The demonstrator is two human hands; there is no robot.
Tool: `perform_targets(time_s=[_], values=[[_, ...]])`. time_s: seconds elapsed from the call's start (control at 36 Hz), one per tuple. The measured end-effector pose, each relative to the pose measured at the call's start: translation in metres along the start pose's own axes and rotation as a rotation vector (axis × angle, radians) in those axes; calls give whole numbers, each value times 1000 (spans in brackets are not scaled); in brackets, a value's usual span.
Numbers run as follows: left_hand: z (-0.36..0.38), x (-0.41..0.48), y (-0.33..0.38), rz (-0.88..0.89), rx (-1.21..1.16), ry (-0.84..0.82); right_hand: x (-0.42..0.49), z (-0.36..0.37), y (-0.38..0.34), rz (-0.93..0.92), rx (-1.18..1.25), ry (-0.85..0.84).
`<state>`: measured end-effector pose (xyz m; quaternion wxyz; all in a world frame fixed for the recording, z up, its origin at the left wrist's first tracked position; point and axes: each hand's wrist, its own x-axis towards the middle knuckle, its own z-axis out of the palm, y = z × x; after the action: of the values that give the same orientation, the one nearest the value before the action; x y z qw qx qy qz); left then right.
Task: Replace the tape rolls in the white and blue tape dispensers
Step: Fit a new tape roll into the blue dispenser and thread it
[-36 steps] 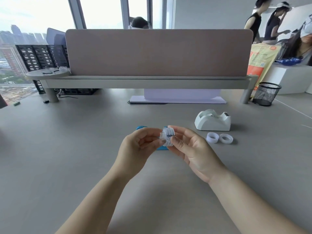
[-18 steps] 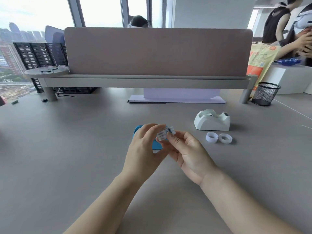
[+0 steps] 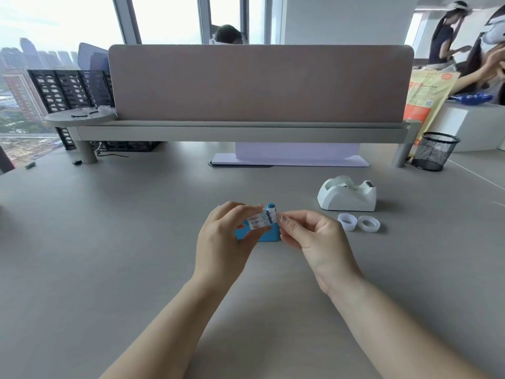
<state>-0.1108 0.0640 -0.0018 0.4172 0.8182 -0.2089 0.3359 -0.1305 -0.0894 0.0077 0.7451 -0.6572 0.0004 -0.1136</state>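
Note:
My left hand [image 3: 222, 239] holds a small tape roll with a white and blue printed label [image 3: 261, 220] just above the desk. My right hand [image 3: 311, 236] pinches the label's right end between thumb and forefinger. The blue tape dispenser [image 3: 269, 233] stands on the desk right behind both hands, mostly hidden by them. The white tape dispenser [image 3: 346, 195] sits to the right with a roll in it. Two loose clear tape rolls [image 3: 347, 221] [image 3: 369, 223] lie on the desk in front of it.
A grey shelf with a tall divider panel [image 3: 259, 83] runs across the back of the desk [image 3: 109, 242]. A black mesh pen cup [image 3: 434, 151] stands at the back right, black crates [image 3: 68, 88] at the back left. People stand at the far right.
The label was wrapped round the roll a second ago. It now stretches out flat between my hands, and more of the blue dispenser shows behind them.

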Motion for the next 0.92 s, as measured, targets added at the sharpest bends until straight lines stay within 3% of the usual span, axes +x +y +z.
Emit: perform_targets(time_s=[0.42,0.58,0.75,0.92], values=[[4,0,0,5,-6,-41,1,2,0,41,-280,-109],[2,0,2,-33,-46,-44,0,0,-4,75,-151,-153],[0,0,1,-39,-76,-28,4,-4,-6,122,45,-63],[2,0,0,20,-30,-28,2,0,0,28,22,-59]])
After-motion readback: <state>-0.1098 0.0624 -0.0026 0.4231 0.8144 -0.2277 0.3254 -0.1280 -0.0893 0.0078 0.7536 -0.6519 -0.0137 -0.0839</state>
